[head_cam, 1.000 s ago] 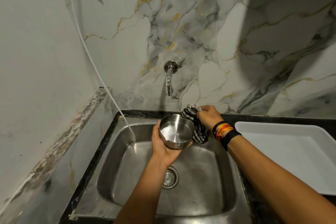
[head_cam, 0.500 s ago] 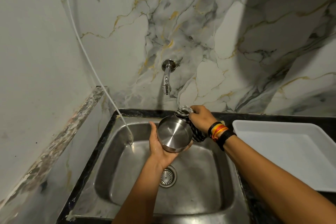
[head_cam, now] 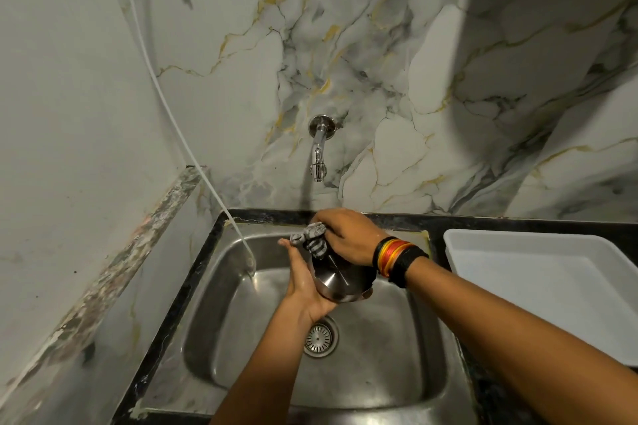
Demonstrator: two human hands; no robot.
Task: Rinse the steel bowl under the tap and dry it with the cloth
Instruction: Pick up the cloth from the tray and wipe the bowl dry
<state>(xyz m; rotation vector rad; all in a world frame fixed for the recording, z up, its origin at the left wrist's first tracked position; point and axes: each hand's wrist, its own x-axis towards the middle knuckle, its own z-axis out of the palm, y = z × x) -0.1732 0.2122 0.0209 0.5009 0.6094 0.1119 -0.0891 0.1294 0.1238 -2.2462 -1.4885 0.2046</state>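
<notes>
Head view: hands (head_cam: 348, 238) press cloth (head_cam: 312, 238) onto steel bowl (head_cam: 340, 281).

You cannot see inside the bowl (head_cam: 340, 281): it is turned with its base toward you, and your right hand (head_cam: 348, 235) covers its upper part. Most of the cloth (head_cam: 312, 240) is bunched under that hand, so only a striped, blurred scrap shows. Your left hand (head_cam: 305, 283) hides the bowl's left side. The white tray (head_cam: 538, 290) runs off the right edge. The sink's (head_cam: 379, 373) near rim is cut off at the bottom edge.
</notes>
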